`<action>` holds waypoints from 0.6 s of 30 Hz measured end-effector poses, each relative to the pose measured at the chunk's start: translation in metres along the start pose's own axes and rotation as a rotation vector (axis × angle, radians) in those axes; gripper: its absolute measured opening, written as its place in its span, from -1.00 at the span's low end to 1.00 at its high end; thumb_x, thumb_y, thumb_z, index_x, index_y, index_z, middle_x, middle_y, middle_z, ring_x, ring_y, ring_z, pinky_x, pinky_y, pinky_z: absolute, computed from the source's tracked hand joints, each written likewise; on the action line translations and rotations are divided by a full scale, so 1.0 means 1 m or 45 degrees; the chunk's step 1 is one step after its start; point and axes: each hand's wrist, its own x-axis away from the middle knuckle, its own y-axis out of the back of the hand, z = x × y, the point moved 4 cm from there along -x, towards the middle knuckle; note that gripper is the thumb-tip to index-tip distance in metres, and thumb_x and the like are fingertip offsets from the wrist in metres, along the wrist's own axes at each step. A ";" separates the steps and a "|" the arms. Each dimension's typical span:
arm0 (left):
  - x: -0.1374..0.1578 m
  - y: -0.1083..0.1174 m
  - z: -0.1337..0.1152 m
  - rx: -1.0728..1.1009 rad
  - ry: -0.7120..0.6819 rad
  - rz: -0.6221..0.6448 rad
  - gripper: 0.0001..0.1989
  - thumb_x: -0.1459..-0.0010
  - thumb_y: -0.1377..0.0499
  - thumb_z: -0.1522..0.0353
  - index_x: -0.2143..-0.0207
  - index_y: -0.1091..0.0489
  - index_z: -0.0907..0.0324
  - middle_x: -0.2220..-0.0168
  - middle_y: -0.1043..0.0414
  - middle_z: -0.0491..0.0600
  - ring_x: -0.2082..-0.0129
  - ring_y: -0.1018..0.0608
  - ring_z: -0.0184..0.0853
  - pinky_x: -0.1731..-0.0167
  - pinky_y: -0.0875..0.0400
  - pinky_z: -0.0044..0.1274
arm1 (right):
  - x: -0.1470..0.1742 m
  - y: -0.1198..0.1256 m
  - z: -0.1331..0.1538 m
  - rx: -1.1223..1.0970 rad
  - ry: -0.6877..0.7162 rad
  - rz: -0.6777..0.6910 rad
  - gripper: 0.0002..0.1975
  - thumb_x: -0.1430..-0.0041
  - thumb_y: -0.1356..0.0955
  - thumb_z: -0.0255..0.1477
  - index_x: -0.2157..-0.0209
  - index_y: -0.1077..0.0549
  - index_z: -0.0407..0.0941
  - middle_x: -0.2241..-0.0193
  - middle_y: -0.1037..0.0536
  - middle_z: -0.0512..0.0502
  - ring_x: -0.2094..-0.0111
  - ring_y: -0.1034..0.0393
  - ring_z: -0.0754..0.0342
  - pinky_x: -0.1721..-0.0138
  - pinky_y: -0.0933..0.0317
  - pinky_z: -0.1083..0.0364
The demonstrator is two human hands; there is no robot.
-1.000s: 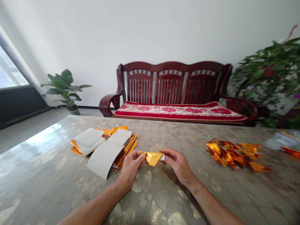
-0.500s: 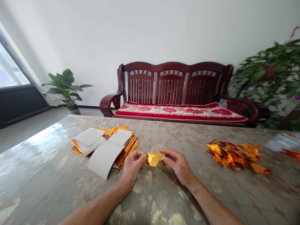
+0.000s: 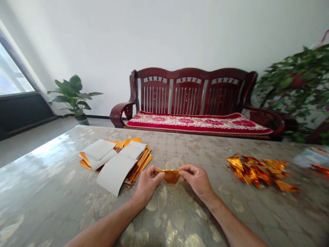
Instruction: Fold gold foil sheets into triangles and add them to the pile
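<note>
Far left: potted plant (image 3: 81, 99) on the floor, beyond the desk (image 3: 51, 199). On the desk's left side, a loose stack of foil paper (image 3: 117, 171), several sheets pale side up, orange edges showing along its right side.

Left hand (image 3: 146, 185), just right of the stack: grip pinching, thumb and fingers closed on the left end of a folded foil piece (image 3: 171, 177). Piece sits between the two hands, near mid-desk; whether it touches the desktop, cannot tell. Right hand (image 3: 196, 180): grip likewise pinching, at the piece's right end.

Change: half a second ago a pale flap showed at the right end and the face was bright gold. Now no pale flap visible, face darker, a thin bright edge along the top. Judgement: right end probably tucked or covered, piece tilted; this fold seems further along.

Right: heap of folded foil pieces (image 3: 254, 175), well apart from the hands; farther right, a clear bag (image 3: 307, 157).
</note>
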 end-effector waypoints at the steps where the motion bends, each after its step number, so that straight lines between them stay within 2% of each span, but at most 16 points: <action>1: 0.000 0.000 0.000 -0.030 -0.042 0.021 -0.72 0.06 -0.33 0.22 0.43 -0.37 0.22 0.59 -0.31 -0.19 0.61 -0.32 -0.49 0.56 -0.16 -0.64 | 0.000 0.001 0.001 0.038 0.005 -0.004 -0.82 0.07 -0.43 -0.31 0.49 -0.58 -0.14 0.68 -0.46 0.04 0.62 -0.30 0.17 0.54 -0.19 0.18; 4: -0.001 0.003 -0.006 -0.194 -0.236 0.095 -0.78 0.00 -0.29 0.33 0.29 -0.41 0.21 0.49 -0.37 -0.16 0.50 -0.39 -0.45 0.45 -0.26 -0.62 | -0.001 0.005 0.003 0.089 0.026 -0.016 -0.81 0.06 -0.41 -0.30 0.50 -0.56 -0.14 0.69 -0.43 0.05 0.63 -0.27 0.17 0.56 -0.16 0.19; 8: 0.000 0.006 -0.013 -0.484 -0.417 0.235 -0.90 -0.08 -0.23 0.39 0.30 -0.45 0.19 0.46 -0.40 -0.15 0.45 -0.40 -0.44 0.40 -0.25 -0.62 | 0.000 0.008 0.001 0.105 0.086 0.005 -0.84 0.07 -0.39 -0.33 0.48 -0.56 -0.12 0.68 -0.42 0.07 0.63 -0.24 0.18 0.56 -0.15 0.19; 14: -0.001 0.006 -0.011 -0.571 -0.426 0.347 -0.89 -0.14 -0.20 0.37 0.28 -0.48 0.18 0.38 -0.51 -0.10 0.37 -0.49 -0.38 0.33 -0.31 -0.59 | -0.002 0.011 -0.009 0.106 0.074 0.166 -0.88 0.09 -0.40 -0.38 0.48 -0.57 -0.12 0.58 -0.52 0.03 0.59 -0.27 0.18 0.52 -0.18 0.19; 18: 0.000 0.006 -0.011 -0.642 -0.428 0.397 -0.92 -0.14 -0.19 0.37 0.33 -0.47 0.17 0.43 -0.48 -0.12 0.42 -0.46 -0.39 0.38 -0.27 -0.61 | -0.002 0.011 -0.010 0.147 0.138 0.270 -0.94 0.08 -0.43 -0.44 0.49 -0.58 -0.12 0.55 -0.53 0.02 0.52 -0.33 0.16 0.44 -0.21 0.18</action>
